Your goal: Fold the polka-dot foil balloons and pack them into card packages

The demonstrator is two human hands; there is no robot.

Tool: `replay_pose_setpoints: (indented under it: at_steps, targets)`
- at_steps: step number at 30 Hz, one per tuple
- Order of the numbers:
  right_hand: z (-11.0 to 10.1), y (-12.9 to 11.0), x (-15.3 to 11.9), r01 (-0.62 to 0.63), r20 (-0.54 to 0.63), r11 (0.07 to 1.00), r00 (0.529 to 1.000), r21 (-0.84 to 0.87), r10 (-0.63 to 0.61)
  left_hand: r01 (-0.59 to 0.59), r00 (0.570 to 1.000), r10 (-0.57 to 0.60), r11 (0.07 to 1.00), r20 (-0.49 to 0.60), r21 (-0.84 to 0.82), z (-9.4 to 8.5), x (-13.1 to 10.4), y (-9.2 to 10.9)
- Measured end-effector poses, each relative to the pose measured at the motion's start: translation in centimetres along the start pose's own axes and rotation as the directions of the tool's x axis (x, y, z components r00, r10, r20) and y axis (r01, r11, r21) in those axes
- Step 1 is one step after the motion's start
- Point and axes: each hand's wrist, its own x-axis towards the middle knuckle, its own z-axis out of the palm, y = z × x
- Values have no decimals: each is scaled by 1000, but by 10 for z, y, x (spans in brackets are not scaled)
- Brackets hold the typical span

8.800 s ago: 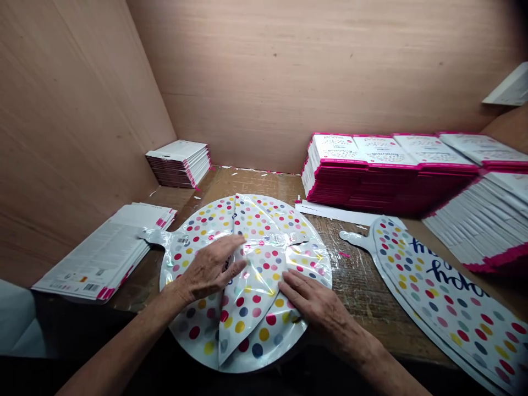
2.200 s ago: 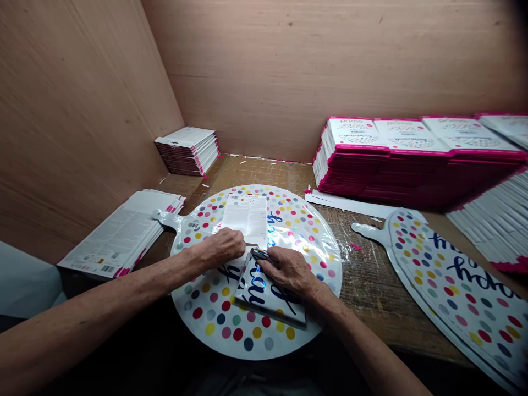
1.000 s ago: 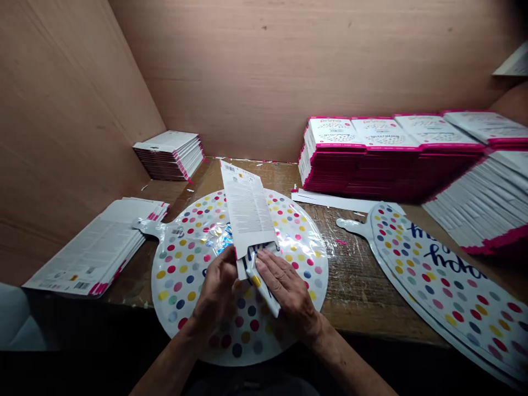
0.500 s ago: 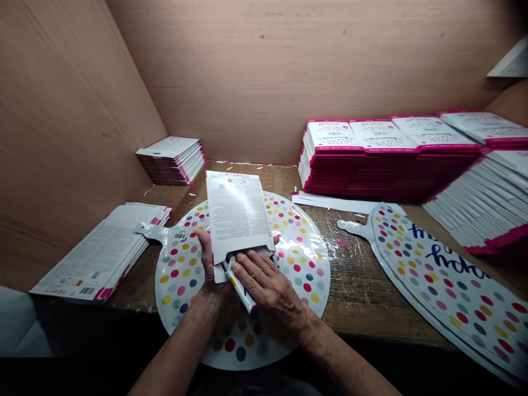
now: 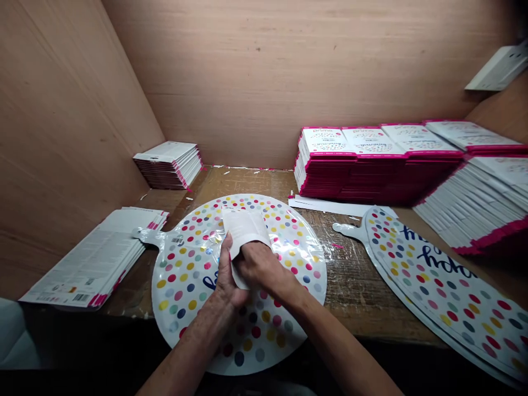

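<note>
My left hand point(image 5: 227, 275) grips a white card envelope point(image 5: 244, 224) from the left side, thumb up along its edge. The fingers of my right hand point(image 5: 258, 264) are pushed into the envelope's near, open end; the fingertips and whatever they touch are hidden inside. Both hands are above a flat round foil balloon point(image 5: 177, 286) with coloured dots and a tail at its left. Part of its dark blue lettering shows beside my left wrist.
More dotted foil balloons point(image 5: 445, 297) lie stacked at right. Printed envelopes point(image 5: 78, 264) lie at left, with another stack point(image 5: 167, 165) behind. Pink-edged packs point(image 5: 350, 170) stand along the back right, near white strips point(image 5: 330, 207). Wooden panels point(image 5: 247, 82) enclose the table point(image 5: 350, 291).
The folded foil balloon that showed at the envelope's mouth is out of sight. My right hand has gone from lying flat on it to reaching inside. The envelope has tilted and sits lower.
</note>
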Motion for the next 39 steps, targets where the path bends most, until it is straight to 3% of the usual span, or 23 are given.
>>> replay_pose_setpoints:
  at_steps: [2, 4, 5, 6, 7, 8, 10, 11, 13, 15, 18, 22, 25, 29, 34, 36, 39]
  targets:
    - [-8, -6, -14, 89, 83, 996, 993, -5, -88, -21, 1000, 21, 994, -6, 112, -13, -1, 12]
    - [-11, -6, -39, 211, 85, 977, 974, -31, -208, 41, 999, -28, 926, -41, 376, -31, -5, 26]
    - [-10, -4, -53, 239, 77, 970, 969, -47, -235, 82, 995, -35, 823, -94, 562, -38, -8, 33]
    - [-9, -1, -67, 261, 70, 963, 964, -68, -256, 111, 986, 18, 655, -163, 747, -45, -10, 39]
    - [-7, 3, -78, 277, 76, 957, 960, -90, -270, 128, 967, 146, 436, -210, 891, -50, -11, 43]
    - [-6, 7, -87, 296, 86, 950, 954, -103, -288, 129, 931, 313, 203, -189, 971, -52, -10, 45]
    - [-10, 15, -98, 342, 93, 938, 937, -60, -335, 42, 833, 550, -169, 59, 985, -52, -5, 42]
    - [-14, 19, -100, 349, 72, 937, 935, -18, -347, -63, 802, 554, -294, 224, 954, -51, 0, 37]
    - [-26, 27, -99, 325, -15, 945, 946, 40, -324, -325, 776, 384, -436, 501, 839, -47, 11, 21]
    - [-39, 36, -95, 253, -89, 968, 964, -3, -252, -492, 752, 185, -482, 633, 725, -46, 21, 5]
    - [-47, 52, -89, 166, -34, 977, 985, -137, -172, -547, 754, 65, -490, 654, 679, -46, 29, -11]
    - [-45, 65, -85, 241, 180, 955, 961, -171, -210, -569, 749, 32, -481, 661, 668, -49, 29, -16]
    - [-44, 67, -85, 323, 270, 933, 923, -162, -273, -569, 748, 19, -495, 663, 657, -51, 29, -17]
    - [-40, 64, -86, 355, 305, 914, 908, -196, -287, -535, 770, 37, -507, 637, 676, -52, 30, -20]
    - [-28, 55, -71, 293, 325, 893, 928, -341, -181, -523, 789, 7, -518, 615, 677, -48, 32, -19]
    - [-34, 54, -69, 304, 381, 881, 911, -364, -157, -535, 785, -13, -517, 619, 668, -47, 33, -18]
    - [-62, 58, -86, 313, 486, 924, 856, -220, -175, -563, 761, -22, -518, 648, 644, -46, 32, -18]
